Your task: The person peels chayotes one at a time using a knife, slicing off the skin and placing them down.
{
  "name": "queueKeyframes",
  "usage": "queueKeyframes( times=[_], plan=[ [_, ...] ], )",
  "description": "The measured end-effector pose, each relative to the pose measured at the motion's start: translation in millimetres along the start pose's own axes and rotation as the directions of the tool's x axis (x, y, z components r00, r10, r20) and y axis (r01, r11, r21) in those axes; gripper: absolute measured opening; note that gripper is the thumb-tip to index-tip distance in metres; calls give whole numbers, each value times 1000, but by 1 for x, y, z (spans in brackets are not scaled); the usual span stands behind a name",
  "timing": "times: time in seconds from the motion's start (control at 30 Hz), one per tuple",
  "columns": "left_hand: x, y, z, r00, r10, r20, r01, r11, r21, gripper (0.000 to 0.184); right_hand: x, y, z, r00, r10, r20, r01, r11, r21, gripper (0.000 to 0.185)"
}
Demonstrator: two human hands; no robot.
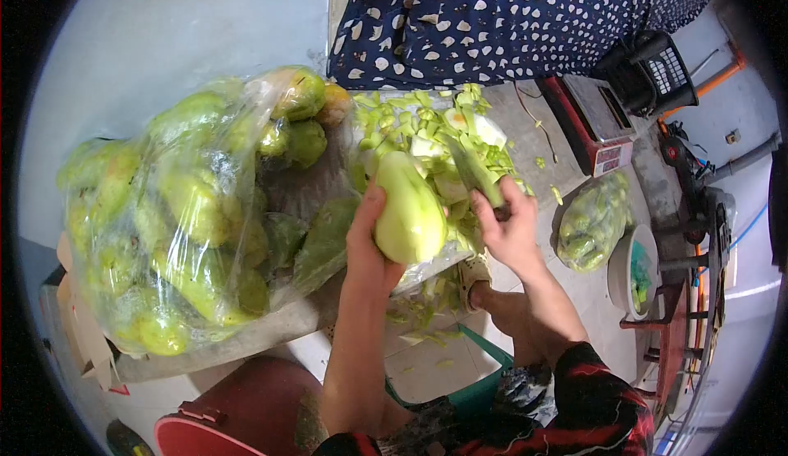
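Head cam: cupping a smooth pale-green oblong fruit (410,210) in the left hand (368,238)
Curling it wide round the fruit's left side, pointing the long axis pretty much forward; pinching a long flat grey-green blade (470,164) in the right hand (507,222), just right.

A dark blue cloth with white patches (492,21) hangs along the far side, beside a pale wall (189,21) at far left. At far right a red scale with a silver top (589,115) sits just beside a black plastic basket (652,70); a thin cord (538,121) lies to its left. Farther right runs an orange pipe (722,76). On the right, a pale basin (620,274) has something green inside, near reddish-brown furniture (673,333). A red tub (246,407) stands near left, and cardboard (78,325) shows at the left edge.
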State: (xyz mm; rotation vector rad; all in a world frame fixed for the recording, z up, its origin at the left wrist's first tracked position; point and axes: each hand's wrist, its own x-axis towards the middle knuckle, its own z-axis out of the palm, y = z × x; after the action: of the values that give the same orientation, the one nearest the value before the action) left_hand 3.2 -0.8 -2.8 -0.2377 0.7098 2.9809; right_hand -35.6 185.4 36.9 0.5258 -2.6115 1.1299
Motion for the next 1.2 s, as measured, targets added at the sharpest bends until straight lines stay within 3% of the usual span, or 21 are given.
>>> queueKeyframes(
  times=[0.03,0.07,0.1,0.17,0.27,0.3,0.37,0.4,0.43,0.5,0.57,0.7,0.9,1.2],
  plan=[
    [3,1,-1,999,-9,-54,3,995,-104,53,2,3,5,995,85,-50,-77,985,152,17],
    [4,1,-2,994,-24,-104,2,978,-207,49,6,1,2,950,302,75,-308,881,359,17],
    [4,1,-3,994,-23,-103,1,979,-206,49,10,-2,-1,852,467,239,-519,684,512,18],
    [4,2,-7,999,10,-53,-25,962,-272,48,10,0,4,858,448,251,-504,642,578,19],
    [5,-1,-5,982,81,-173,-103,987,-125,48,1,-3,11,980,198,29,-194,908,372,17],
    [6,-2,-3,982,80,-172,-102,987,-124,48,-2,-1,10,997,76,-28,-74,995,67,16],
    [6,-3,0,974,172,-149,-182,981,-61,49,-12,8,12,943,-330,-35,324,939,-115,23],
    [9,-5,-3,973,172,-151,-183,981,-62,49,-13,4,3,879,-467,97,476,852,-216,34],
    [14,-10,-7,968,178,-175,-196,976,-96,49,-13,-4,6,829,-556,63,558,812,-170,38],
    [15,-12,-10,963,182,-201,-210,969,-131,49,-13,-10,9,728,-684,37,676,709,-201,25],
    [14,-9,-10,987,70,-145,-102,970,-220,48,-15,-11,12,689,-724,38,717,674,-176,21],
    [12,-10,1,984,24,-178,-80,945,-318,50,-14,-14,19,612,-790,22,780,600,-179,18],
    [14,-13,1,981,48,-186,-106,942,-318,51,-14,-15,22,607,-795,11,780,592,-202,26],
    [18,-19,-5,972,103,-210,-158,952,-262,49,-15,-15,22,626,-780,1,759,609,-230,25]
  ],
)
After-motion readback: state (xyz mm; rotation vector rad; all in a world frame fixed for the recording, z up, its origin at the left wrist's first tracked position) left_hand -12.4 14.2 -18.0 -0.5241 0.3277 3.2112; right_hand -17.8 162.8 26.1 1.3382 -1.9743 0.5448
